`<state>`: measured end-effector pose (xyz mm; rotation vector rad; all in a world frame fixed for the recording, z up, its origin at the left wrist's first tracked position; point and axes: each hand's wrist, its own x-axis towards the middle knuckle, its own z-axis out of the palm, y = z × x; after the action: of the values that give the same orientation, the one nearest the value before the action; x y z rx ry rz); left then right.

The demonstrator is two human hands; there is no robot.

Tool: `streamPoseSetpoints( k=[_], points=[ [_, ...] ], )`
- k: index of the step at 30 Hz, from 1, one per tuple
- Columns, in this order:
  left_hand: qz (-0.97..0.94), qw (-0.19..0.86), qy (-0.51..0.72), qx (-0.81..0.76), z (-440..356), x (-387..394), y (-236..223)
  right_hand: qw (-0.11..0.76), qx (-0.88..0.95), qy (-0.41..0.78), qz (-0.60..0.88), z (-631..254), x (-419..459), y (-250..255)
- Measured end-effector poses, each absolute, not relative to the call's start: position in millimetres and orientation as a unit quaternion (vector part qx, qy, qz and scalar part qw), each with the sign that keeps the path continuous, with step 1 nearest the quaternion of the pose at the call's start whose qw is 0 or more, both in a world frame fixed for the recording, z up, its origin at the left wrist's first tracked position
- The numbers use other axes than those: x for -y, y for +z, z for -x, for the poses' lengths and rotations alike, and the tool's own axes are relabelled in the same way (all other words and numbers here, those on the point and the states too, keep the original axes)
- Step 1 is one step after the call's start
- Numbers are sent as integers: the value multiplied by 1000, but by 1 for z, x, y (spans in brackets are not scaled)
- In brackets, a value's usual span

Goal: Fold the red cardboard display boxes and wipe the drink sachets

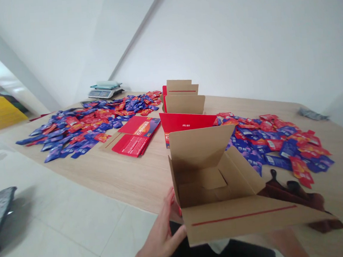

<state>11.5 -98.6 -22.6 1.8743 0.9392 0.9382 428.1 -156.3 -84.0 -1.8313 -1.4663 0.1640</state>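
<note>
An open cardboard box (205, 181), bare brown inside and with its flaps up, sits near the table's front edge. My left hand (164, 228) grips its near left corner, fingers along the side and thumb at the front flap. Of my right arm only the blurred forearm (287, 244) shows below the long front flap, which hides the right hand. Behind this box stand more opened boxes (185, 103) in a row. To their left lie flat red folded cartons (138, 135).
Red and blue sachets are heaped on the left (79, 126) and right (267, 136) of the wooden table (128, 179). A scale (105, 92) stands at the back left. Beside the box lies a dark brown item (301, 195). A cart (1, 213) is on the floor.
</note>
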Motion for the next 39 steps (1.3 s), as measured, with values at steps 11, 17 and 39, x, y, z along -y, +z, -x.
streamPoseSetpoints(
  k=[11, 17, 39],
  points=[
    [-687, 436, 404, -418, 8, 12, -17, 409, 579, 158, 688, -340, 102, -56],
    [-683, 444, 420, -400, 13, -26, -27, 454, 549, 229, 663, -324, 73, -49],
    [-699, 429, 430, -377, -7, -104, -28, 517, 511, 253, 638, -318, 9, -47]
  ],
)
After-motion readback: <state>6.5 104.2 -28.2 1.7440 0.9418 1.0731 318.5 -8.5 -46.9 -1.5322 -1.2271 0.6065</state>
